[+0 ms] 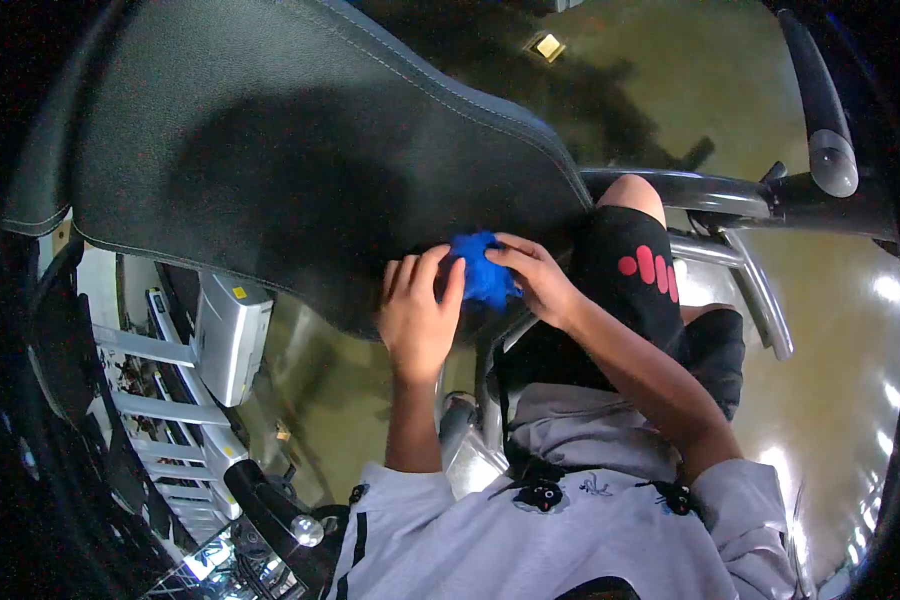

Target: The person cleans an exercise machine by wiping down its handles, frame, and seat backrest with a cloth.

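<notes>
A small, crumpled bright blue cloth point(482, 272) is between my hands, over the near edge of a black padded seat point(320, 170) with stitched seams. My left hand point(418, 312) has its thumb and index finger closed at the left edge of the cloth, while its other fingers rest on the black padding. From the other side, my right hand point(540, 282) pinches the upper right of the cloth between thumb and fingers. The underside of the cloth is hidden.
Grey metal tubing point(690, 185) of a frame runs at the right, near my leg in a black sleeve point(635, 265). At the left stand a white machine housing point(232, 338) and a row of light rungs point(170, 408). A shiny floor point(820, 400) lies below.
</notes>
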`<state>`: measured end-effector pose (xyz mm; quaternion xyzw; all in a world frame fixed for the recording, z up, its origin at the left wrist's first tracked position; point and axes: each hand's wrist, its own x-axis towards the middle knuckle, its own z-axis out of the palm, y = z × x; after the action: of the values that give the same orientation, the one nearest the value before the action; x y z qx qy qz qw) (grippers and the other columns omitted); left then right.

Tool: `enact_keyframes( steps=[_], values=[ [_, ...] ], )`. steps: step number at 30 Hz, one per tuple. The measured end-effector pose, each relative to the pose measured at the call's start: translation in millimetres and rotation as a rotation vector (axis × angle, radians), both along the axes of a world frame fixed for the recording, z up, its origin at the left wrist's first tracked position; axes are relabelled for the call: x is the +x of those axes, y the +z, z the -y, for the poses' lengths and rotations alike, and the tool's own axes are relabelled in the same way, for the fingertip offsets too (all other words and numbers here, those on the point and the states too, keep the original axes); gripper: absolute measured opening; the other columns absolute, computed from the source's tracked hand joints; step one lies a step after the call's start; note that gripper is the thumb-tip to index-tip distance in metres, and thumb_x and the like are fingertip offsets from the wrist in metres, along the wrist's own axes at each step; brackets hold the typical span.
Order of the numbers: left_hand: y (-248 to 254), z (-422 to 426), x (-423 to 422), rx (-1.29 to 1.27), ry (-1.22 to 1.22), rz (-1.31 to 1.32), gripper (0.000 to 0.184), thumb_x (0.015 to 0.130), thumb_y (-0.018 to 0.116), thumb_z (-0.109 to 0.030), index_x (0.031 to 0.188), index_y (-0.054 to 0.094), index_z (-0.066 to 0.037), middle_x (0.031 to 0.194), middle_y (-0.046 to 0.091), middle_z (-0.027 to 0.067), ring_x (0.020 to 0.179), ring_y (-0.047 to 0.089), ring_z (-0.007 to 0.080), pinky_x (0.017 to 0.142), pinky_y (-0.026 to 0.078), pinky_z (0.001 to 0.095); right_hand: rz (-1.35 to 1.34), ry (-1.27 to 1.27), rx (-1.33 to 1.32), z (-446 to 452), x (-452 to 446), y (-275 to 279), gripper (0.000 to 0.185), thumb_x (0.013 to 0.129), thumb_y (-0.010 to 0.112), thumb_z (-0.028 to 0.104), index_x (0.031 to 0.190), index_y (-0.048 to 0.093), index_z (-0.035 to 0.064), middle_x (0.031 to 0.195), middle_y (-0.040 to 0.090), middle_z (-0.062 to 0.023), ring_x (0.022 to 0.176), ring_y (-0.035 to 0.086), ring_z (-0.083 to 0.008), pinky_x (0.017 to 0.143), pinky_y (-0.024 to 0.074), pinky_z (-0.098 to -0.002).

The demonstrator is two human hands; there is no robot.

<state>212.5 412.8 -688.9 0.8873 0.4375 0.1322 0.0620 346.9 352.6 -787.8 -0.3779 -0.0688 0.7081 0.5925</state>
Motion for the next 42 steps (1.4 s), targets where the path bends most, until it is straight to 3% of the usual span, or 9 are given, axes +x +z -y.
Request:
enact_keyframes(
  steps=[6,8,10,11,14,19,26,30,42],
  values=[
    [6.3,-1.1,-5.1,-0.116,-0.139,0.104,0.020,0.083,0.063,-0.017,0.101,0.064,-0.008,0.081,0.061,0.0070,0.078,0.057,0.0254,0.068,0.047,0.0371,0.078,-0.187,0.228,7.2,-12.0,28.0,0.055,0.080,0.068,0.016,0.128,0.046,-0.0009,0.120,0.044,-0.0096,0.112,0.045,-0.0182,0.098,0.0347,-0.0302],
    [8.6,-1.0,-10.2,-0.541,-0.311,0.247,0.019,0.082,0.062,-0.010,0.100,0.064,-0.006,0.085,0.063,0.0080,0.078,0.059,0.0266,0.070,0.048,0.0355,0.127,-0.219,0.209,5.7,-14.2,30.6,0.056,0.080,0.067,0.015,0.128,0.044,-0.0023,0.122,0.041,-0.0112,0.115,0.043,-0.0199,0.099,0.0330,-0.0306],
    [13.9,3.0,-7.1,-0.503,-0.349,0.289,0.017,0.082,0.060,-0.005,0.098,0.065,-0.006,0.087,0.064,0.0095,0.079,0.060,0.0275,0.071,0.048,0.0345,0.867,-0.297,0.408,1.8,-10.5,36.2,0.054,0.081,0.065,0.013,0.128,0.042,-0.0032,0.117,0.043,-0.0155,0.111,0.045,-0.0243,0.098,0.0339,-0.0313],
    [20.0,2.3,-5.6,-0.399,-0.236,0.263,0.017,0.082,0.060,-0.005,0.098,0.065,-0.006,0.086,0.064,0.0104,0.079,0.061,0.0275,0.071,0.048,0.0345,1.023,-0.321,0.394,-2.1,-6.9,42.2,0.050,0.082,0.062,0.011,0.126,0.043,-0.0021,0.112,0.045,-0.0194,0.105,0.048,-0.0308,0.092,0.0397,-0.0347],
    [14.5,-6.2,-15.8,-0.187,0.080,0.339,0.017,0.083,0.058,-0.003,0.096,0.066,-0.008,0.087,0.065,0.0093,0.077,0.060,0.0237,0.069,0.047,0.0327,1.282,-0.288,0.379,-12.6,6.9,61.8,0.047,0.081,0.060,0.007,0.125,0.045,0.0004,0.108,0.046,-0.0219,0.098,0.050,-0.0374,0.084,0.0443,-0.0396],
    [-3.4,-27.4,-30.2,-0.209,0.025,0.489,0.016,0.082,0.058,-0.001,0.091,0.069,-0.008,0.076,0.064,0.0041,0.064,0.057,0.0150,0.058,0.046,0.0256,1.777,-0.094,0.410,-17.3,1.2,44.4,0.054,0.076,0.063,0.013,0.127,0.044,0.0088,0.101,0.046,-0.0197,0.093,0.052,-0.0372,0.068,0.0528,-0.0413],
    [-6.6,-28.5,-30.5,-0.181,-0.045,0.540,0.017,0.079,0.059,-0.001,0.090,0.069,-0.009,0.072,0.063,0.0036,0.061,0.056,0.0148,0.055,0.044,0.0242,1.797,0.199,0.421,11.1,-23.3,30.5,0.052,0.075,0.063,0.016,0.124,0.047,0.0052,0.100,0.047,-0.0145,0.089,0.055,-0.0309,0.062,0.0559,-0.0346],
    [-4.9,-30.0,-30.8,-0.146,-0.061,0.505,0.018,0.078,0.059,-0.001,0.090,0.069,-0.009,0.070,0.062,0.0032,0.060,0.054,0.0154,0.056,0.043,0.0253,1.779,0.029,0.401,13.4,-19.1,33.8,0.057,0.074,0.065,0.018,0.126,0.044,0.0023,0.099,0.046,-0.0125,0.089,0.055,-0.0259,0.061,0.0550,-0.0329],
    [-1.4,-30.0,-29.4,-0.078,-0.102,0.432,0.018,0.075,0.059,-0.001,0.087,0.069,-0.009,0.071,0.062,0.0033,0.060,0.053,0.0167,0.056,0.042,0.0276,1.768,0.083,0.363,7.3,-15.8,44.3,0.063,0.073,0.066,0.020,0.127,0.041,0.0000,0.101,0.047,-0.0125,0.091,0.055,-0.0258,0.063,0.0536,-0.0331]
  ],
)
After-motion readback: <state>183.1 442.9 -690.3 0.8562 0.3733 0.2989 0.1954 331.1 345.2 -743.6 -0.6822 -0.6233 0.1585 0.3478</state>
